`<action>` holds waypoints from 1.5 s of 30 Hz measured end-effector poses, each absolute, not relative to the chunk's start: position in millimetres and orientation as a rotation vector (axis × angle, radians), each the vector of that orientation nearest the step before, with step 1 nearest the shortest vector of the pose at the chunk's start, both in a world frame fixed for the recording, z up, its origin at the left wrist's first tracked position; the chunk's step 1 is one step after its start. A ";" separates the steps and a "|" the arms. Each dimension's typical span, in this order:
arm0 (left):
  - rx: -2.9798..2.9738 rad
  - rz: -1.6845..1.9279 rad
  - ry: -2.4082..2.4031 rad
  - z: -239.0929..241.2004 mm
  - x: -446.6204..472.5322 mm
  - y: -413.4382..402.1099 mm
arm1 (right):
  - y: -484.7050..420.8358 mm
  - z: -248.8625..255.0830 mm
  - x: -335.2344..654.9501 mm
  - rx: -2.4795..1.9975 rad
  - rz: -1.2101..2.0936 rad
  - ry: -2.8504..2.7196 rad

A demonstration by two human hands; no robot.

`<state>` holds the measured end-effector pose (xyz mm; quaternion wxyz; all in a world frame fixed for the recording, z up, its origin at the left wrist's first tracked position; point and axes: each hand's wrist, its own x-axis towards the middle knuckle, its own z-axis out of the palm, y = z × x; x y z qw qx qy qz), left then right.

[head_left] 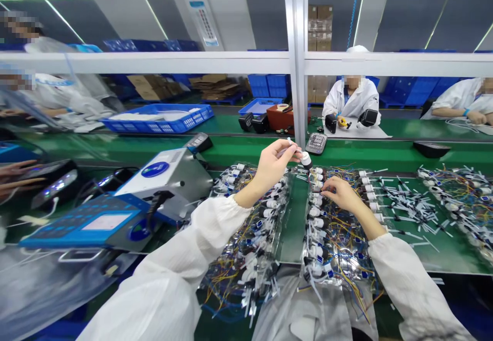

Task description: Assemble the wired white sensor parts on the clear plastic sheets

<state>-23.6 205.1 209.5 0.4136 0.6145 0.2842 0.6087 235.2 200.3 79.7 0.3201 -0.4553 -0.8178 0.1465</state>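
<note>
My left hand is raised over the green bench, its fingers pinched on a small white-and-black cylindrical part with a thin pale tube. Lower and to the right, my right hand has its thumb and fingers together above a plastic-wrapped batch of similar parts with coloured wires. Whatever lies between its fingertips is too small to make out. A second wired batch lies under my left forearm. Loose short tubes are scattered right of my right hand.
A grey and blue test device stands at left. Beyond the batches are a display unit, a metal post and a blue tray. Another wired batch lies far right. Co-workers in white sit across the line and at left.
</note>
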 end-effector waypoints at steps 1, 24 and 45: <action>1.548 1.528 0.715 208.7 -23.8 205.0 | 199.8 78.6 234.1 -1.202 0.375 -2.141; 1.306 1.787 0.644 215.0 -23.7 233.5 | 169.4 77.0 301.1 -1.234 0.270 -1.897; 1.490 1.924 0.349 319.6 -24.8 163.3 | 213.1 94.0 195.5 -1.276 0.303 -2.196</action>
